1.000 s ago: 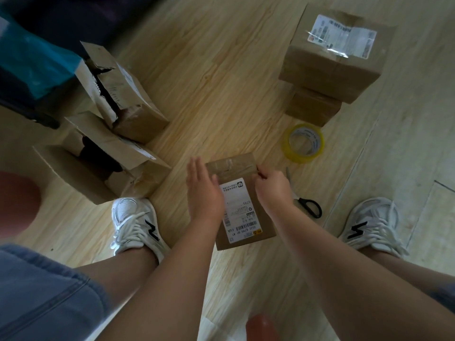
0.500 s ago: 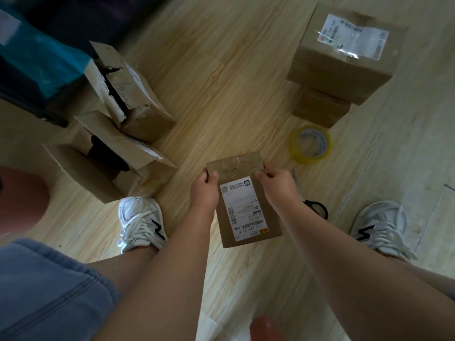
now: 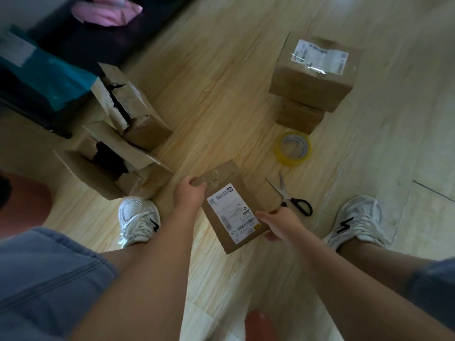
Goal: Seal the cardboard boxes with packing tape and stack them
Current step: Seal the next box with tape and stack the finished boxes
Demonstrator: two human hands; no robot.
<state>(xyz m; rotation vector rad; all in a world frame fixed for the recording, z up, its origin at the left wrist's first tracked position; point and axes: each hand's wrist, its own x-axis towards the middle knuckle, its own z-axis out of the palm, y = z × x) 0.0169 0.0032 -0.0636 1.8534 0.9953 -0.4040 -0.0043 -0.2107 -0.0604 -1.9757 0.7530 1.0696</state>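
A small flat cardboard box (image 3: 248, 193) with a white shipping label faces up between my hands, above the wooden floor. My left hand (image 3: 188, 194) grips its far left corner, fingers curled over the edge. My right hand (image 3: 277, 223) holds its near right corner, thumb on top. A roll of yellowish packing tape (image 3: 293, 147) lies on the floor to the right. Black-handled scissors (image 3: 291, 195) lie just right of the box. Two sealed boxes stand stacked at the back right, the larger labelled one (image 3: 314, 72) on a smaller one (image 3: 299, 116).
Two open boxes with raised flaps (image 3: 128, 109) (image 3: 110, 163) sit on the floor at the left. My white sneakers (image 3: 139, 220) (image 3: 357, 220) stand on either side of the held box. Dark furniture with teal and pink items (image 3: 49, 77) lines the far left.
The small box has turned clockwise. My right hand slid from its far right edge to the near right corner, uncovering the scissors. The view tilted up a little.
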